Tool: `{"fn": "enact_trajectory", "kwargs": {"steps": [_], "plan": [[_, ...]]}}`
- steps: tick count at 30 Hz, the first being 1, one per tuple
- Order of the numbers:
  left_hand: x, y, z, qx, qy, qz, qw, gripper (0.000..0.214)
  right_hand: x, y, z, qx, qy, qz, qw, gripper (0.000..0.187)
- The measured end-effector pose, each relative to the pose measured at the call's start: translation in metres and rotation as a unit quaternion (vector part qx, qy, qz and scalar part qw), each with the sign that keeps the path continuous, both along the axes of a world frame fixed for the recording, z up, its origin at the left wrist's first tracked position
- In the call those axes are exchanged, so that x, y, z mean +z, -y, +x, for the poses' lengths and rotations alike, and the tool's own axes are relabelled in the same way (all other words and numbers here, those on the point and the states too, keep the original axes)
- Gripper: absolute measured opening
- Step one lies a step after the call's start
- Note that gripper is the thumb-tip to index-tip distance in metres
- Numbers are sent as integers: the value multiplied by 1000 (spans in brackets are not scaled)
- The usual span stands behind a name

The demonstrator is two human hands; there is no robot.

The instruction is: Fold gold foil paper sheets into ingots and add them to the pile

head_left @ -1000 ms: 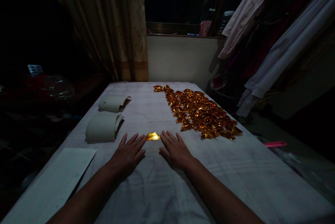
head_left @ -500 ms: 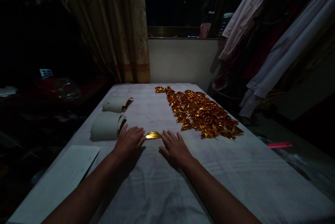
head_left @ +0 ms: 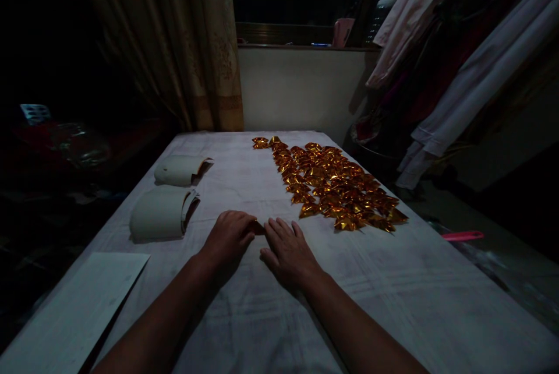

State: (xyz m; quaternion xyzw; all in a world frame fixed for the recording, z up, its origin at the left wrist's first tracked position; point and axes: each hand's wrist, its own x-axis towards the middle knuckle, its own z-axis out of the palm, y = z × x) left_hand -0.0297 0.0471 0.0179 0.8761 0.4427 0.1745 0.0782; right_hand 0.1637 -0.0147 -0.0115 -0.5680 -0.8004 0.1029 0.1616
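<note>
My left hand point(head_left: 229, 237) rests on the white-clothed table point(head_left: 393, 286) with its fingers curled over a small folded gold foil piece point(head_left: 258, 227). Only a dark sliver of the piece shows at the fingertips. Right beside it, my right hand point(head_left: 288, 253) lies flat with fingers stretched out, its fingertips almost touching the left hand. A large heap of folded gold foil pieces point(head_left: 336, 187) spreads over the table beyond and to the right of my right hand.
Two curled rolls of white paper point(head_left: 159, 214) point(head_left: 179, 170) lie at the left. A flat white sheet point(head_left: 74, 310) hangs over the near left edge. A curtain point(head_left: 174, 42) and a window sill stand behind, with hanging clothes point(head_left: 458, 71) at the right. The room is dim.
My left hand has curled and slid right over the gold foil piece, which lay in plain sight between the hands before. My right hand stayed flat.
</note>
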Motion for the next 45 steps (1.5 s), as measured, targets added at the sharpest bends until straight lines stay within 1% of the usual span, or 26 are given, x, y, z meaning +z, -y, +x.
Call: {"fn": "enact_trajectory", "kwargs": {"steps": [3,4,7,8,10,12,14,16,18,21,24,27,29,31,34,39,42,45], "plan": [[3,4,-1,-10,4,35,999,7,-7,-1,3,-2,-21,32,999,53],[2,4,-2,-20,4,45,999,6,-10,-3,4,-3,-32,47,998,51],[-3,4,-9,-59,18,82,995,5,-22,-8,9,-8,-73,95,993,45],[-5,3,-11,-66,28,95,993,5,-25,-10,10,-9,-87,110,990,44],[-9,3,-17,-74,52,107,990,10,-30,-13,13,-3,-113,135,984,43],[-11,4,-21,-83,79,85,990,14,-31,-15,15,17,-136,157,978,44],[-10,5,-25,-99,106,37,989,17,-29,-16,15,40,-146,173,973,47],[-10,7,-27,-102,129,-7,986,18,-26,-17,13,55,-133,184,972,48],[-11,8,-29,-96,138,-37,985,18,-23,-19,10,61,-100,196,973,45],[-16,9,-33,-95,131,-55,985,22,-21,-22,5,67,-57,237,967,29],[-21,15,-36,-90,117,-19,989,30,-20,-23,2,84,-40,287,953,10],[-18,28,-39,-84,104,35,990,40,-20,-22,0,96,-34,318,943,6],[-13,38,-41,-86,100,62,989,44,-19,-21,0,100,-32,321,941,6],[-9,47,-41,-102,91,75,988,39,-18,-20,-2,105,-30,313,943,8],[-10,55,-42,-131,60,89,986,36,-15,-17,-5,127,-30,296,946,10],[-19,54,-42,-106,18,77,991,35,-10,-13,-7,154,-54,234,959,11],[-18,55,-40,-97,8,75,992,35,-8,-15,-4,149,-82,187,968,9],[-12,59,-35,-92,-4,80,993,34,-9,-24,3,165,-107,154,968,7]]}}
